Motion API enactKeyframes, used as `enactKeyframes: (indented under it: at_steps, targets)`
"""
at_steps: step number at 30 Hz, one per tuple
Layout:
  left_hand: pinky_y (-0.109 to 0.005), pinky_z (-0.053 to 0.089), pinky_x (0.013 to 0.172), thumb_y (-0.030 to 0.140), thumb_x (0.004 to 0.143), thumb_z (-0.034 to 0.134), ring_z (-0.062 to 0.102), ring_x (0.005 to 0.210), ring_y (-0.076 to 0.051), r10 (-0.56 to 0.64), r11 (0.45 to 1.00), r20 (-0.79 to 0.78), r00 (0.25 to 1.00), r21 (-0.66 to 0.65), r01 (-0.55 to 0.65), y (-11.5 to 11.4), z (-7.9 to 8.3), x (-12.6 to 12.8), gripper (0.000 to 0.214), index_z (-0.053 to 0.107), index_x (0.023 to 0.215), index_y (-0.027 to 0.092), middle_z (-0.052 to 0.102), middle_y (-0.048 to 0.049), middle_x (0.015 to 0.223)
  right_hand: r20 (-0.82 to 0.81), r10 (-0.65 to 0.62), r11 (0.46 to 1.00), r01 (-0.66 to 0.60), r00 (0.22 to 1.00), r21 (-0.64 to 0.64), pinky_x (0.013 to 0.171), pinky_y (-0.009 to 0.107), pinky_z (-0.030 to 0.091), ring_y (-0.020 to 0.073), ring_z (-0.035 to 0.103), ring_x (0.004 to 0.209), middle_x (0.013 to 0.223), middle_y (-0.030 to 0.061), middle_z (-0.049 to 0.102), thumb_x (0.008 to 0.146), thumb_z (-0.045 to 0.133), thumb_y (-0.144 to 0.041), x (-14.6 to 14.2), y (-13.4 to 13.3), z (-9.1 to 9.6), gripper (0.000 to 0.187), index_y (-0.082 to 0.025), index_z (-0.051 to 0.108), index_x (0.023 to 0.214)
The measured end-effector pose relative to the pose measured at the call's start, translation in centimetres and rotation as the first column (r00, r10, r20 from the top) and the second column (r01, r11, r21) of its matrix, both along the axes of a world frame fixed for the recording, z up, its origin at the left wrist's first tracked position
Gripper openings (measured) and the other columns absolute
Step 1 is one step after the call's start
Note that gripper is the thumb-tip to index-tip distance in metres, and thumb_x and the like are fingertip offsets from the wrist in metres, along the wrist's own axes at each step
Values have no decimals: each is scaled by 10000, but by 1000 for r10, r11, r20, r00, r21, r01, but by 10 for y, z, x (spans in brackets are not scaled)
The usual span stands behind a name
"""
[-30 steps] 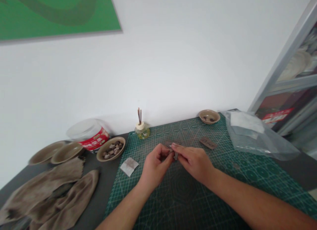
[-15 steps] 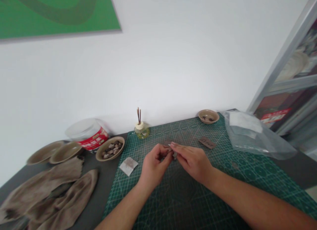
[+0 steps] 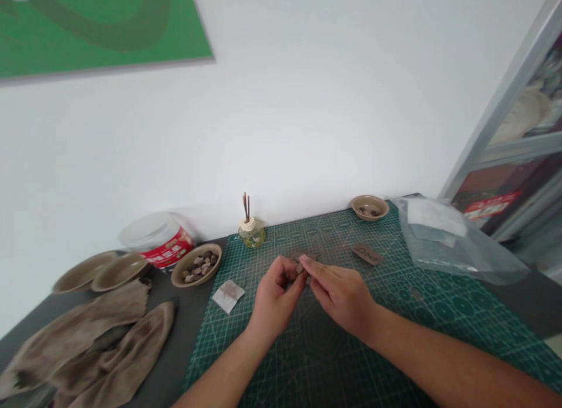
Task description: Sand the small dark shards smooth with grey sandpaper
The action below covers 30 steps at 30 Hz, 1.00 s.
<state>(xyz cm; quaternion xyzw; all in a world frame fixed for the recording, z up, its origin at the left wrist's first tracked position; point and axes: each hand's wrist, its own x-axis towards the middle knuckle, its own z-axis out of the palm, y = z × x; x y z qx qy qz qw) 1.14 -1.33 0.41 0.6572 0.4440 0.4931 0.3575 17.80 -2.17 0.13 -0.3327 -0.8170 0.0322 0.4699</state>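
Over the green cutting mat [image 3: 281, 361], my left hand [image 3: 276, 297] is closed, thumb and fingers pinching a small grey-brown, stone-like piece [image 3: 300, 268]. My right hand [image 3: 340, 291] meets it from the other side, its fingertips pressed on the same piece. Fingers cover most of it, so its exact kind is unclear. Just behind the fingertips a flat brownish patch [image 3: 311, 256] shows partly on the mat. To the right lies a brown paper-like piece with dark handwriting [image 3: 367, 254]. Left of my hands rests a white square with a brown smear [image 3: 228, 295].
A bowl of pebbles [image 3: 196, 265] stands left, near two stacked-looking bowls [image 3: 118, 271], a clear tub with a red label [image 3: 162, 241] and brown cloths [image 3: 109, 343]. At the back are a reed diffuser [image 3: 252, 233] and a small bowl [image 3: 370, 208]. A plastic bag [image 3: 461, 244] lies right.
My fingers have shifted slightly on the small piece, and the pale bit seen between them earlier no longer shows. The view has tilted a little; the other things stay put.
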Motion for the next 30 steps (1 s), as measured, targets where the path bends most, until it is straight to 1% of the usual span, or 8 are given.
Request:
enactKeyframes:
  at_steps: [3,9,12,17,22,25,28,30]
  targets:
    - [-210,390,575,222,835,626,445,609,-101,-5,1000,-3,1000,1,5,-3,3,1,188,480,722,190,462,51,656,18,39,999,-39,999,-3,969,323,535,187,631,1139,1302,77,618,930,478,-113,1,1,0,508,-219,437,1425]
    - [-230,431,623,248,834,644,513,658,-120,-24,997,87,996,-73,30,-5,9,-1,156,528,752,185,561,23,706,4,-13,999,13,1000,-44,858,311,576,191,707,953,1185,87,691,921,494,-134,2,3,-5,475,-196,478,1392]
    - [-226,433,629,247,832,654,514,666,-118,-3,999,79,997,-53,7,-5,10,-1,145,550,756,181,568,20,711,-1,-13,999,13,1000,-53,868,314,564,191,704,942,1176,91,694,930,487,-151,1,2,-5,468,-195,473,1395]
    - [-213,422,602,266,824,671,497,631,-108,61,997,110,992,-52,-55,-7,12,1,190,530,729,182,555,33,672,-4,-42,992,41,999,-121,776,309,571,198,714,839,1023,83,742,930,485,-169,-2,-1,-4,443,-184,501,1372]
    - [-224,441,646,248,820,676,532,685,-119,50,999,102,994,-14,-48,-5,10,1,172,539,743,181,574,24,713,-42,-58,991,52,997,-120,740,298,554,184,704,761,945,74,751,931,476,-177,-3,-3,-4,422,-174,525,1350]
    - [-211,415,607,242,820,675,502,636,-104,134,991,132,982,4,-135,3,10,-7,188,512,743,188,543,39,685,-49,-49,990,42,998,-133,699,274,540,165,687,695,879,44,750,891,520,-168,0,-3,-2,395,-193,592,1278]
    - [-208,397,580,246,822,668,485,607,-98,194,980,183,964,17,-200,14,12,-16,189,498,759,193,515,47,673,-99,-85,976,63,991,-209,714,258,522,156,682,724,889,22,745,850,560,-161,3,1,3,332,-235,663,1157]
    - [-220,423,626,233,812,670,516,664,-106,167,983,219,961,44,-181,19,12,-19,169,511,779,189,549,29,750,-170,-115,945,55,979,-324,685,248,508,148,663,704,880,17,734,831,586,-176,4,5,5,255,-234,678,1062]
